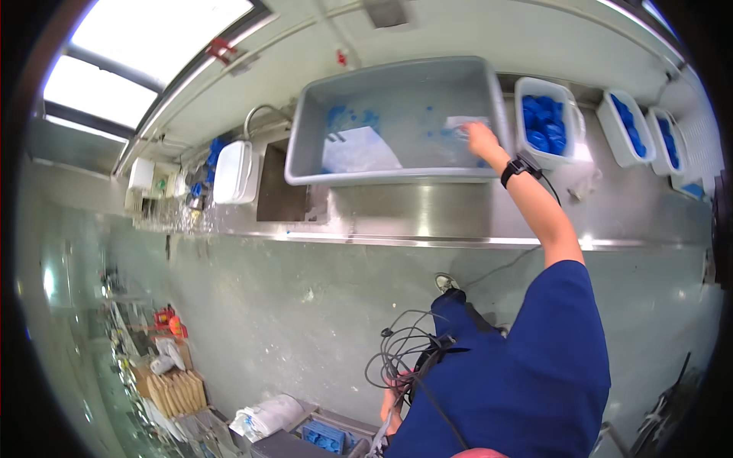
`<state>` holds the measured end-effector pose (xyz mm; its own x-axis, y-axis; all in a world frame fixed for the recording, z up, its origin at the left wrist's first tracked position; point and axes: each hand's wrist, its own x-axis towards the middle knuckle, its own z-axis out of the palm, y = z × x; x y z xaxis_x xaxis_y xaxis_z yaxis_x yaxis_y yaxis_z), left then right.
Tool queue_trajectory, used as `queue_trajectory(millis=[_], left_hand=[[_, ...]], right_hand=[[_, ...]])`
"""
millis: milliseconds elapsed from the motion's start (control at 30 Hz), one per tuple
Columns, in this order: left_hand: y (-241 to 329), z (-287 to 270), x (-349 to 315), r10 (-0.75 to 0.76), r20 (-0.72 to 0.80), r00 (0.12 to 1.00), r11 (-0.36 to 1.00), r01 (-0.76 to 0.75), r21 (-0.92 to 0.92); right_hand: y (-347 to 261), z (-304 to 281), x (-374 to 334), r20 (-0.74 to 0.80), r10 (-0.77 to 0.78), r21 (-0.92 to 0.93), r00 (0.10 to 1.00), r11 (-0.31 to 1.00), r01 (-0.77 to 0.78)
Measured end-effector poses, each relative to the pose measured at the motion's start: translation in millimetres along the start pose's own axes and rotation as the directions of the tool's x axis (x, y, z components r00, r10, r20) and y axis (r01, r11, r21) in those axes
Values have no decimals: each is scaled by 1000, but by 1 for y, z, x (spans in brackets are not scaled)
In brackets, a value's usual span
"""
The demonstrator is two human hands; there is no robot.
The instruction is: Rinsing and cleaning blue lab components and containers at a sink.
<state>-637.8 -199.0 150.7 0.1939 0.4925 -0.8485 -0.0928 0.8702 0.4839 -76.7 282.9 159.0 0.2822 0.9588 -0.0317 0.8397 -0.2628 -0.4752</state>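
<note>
My right hand point(481, 140), a dark watch on its wrist, reaches into the grey tub point(397, 177) near its right end. The fingers are closed on a small whitish sheet point(458, 120); motion and glare blur its exact kind. A larger white translucent sheet point(359, 151) lies in the left part of the tub. Blue bits point(369, 118) are scattered in what looks like shallow water. Low down beside my body, my left hand point(398, 380) is partly in sight next to a loose coil of black cable point(405, 343). Its fingers are mostly hidden by the cable.
A white bin of blue pieces point(544, 126) stands right of the tub, with two narrower bins point(628, 130) beyond. Left are a sink point(276, 183) and a white lidded container point(233, 172). The steel counter's front edge point(397, 240) runs across; cable trails over the floor.
</note>
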Motion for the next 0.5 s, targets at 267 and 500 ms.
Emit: queue_trajectory(millis=[267, 500], left_hand=[[-83, 89, -28, 73, 58, 996, 996, -69, -58], [-185, 235, 2, 188, 334, 924, 958, -97, -269]], right_hand=[[47, -124, -156, -349, -149, 585, 925, 736, 340], [383, -134, -420, -65, 772, 873, 632, 350, -338]])
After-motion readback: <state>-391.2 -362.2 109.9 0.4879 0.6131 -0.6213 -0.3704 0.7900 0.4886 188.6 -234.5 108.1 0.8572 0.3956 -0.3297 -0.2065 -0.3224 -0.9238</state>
